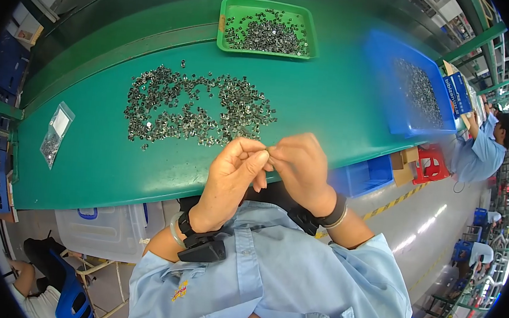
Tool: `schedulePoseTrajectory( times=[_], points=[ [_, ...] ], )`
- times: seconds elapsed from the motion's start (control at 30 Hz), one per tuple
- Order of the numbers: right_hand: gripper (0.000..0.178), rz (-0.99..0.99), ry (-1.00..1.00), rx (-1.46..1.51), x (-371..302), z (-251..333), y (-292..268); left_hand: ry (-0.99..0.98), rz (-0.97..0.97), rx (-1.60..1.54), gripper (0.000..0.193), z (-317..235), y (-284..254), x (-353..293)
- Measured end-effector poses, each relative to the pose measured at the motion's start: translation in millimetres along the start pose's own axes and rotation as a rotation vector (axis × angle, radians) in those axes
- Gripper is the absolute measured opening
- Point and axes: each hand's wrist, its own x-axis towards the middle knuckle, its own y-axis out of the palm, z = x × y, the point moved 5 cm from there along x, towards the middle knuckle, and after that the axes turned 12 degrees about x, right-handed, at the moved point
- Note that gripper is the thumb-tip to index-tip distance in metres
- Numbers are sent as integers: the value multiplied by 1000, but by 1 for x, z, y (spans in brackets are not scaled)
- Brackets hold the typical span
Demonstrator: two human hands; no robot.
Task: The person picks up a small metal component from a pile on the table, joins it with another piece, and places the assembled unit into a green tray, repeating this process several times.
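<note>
My left hand and my right hand meet fingertip to fingertip above the near edge of the green table. Both are closed in a pinch, and whatever sits between the fingertips is too small to make out. Just beyond them, a loose spread of small dark metal parts covers the middle of the table. Farther back stands a green tray holding a heap of similar small parts.
A blue bin of small parts stands at the table's right end. On the left lies a clear plastic bag of parts. Below the edge are a blue crate and a clear lidded box. A co-worker sits at the right.
</note>
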Motion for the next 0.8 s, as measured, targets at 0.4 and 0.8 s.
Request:
schedulePoseTrajectory(
  times=[0.4, 0.8],
  points=[
    [23, -20, 10, 63, -5, 7, 0, -37, 29, -83, 12, 7, -2, -2],
    [26, 45, 19, -5, -7, 2, -2, -65, 47, -60, 13, 10, 0, 6]
  ],
)
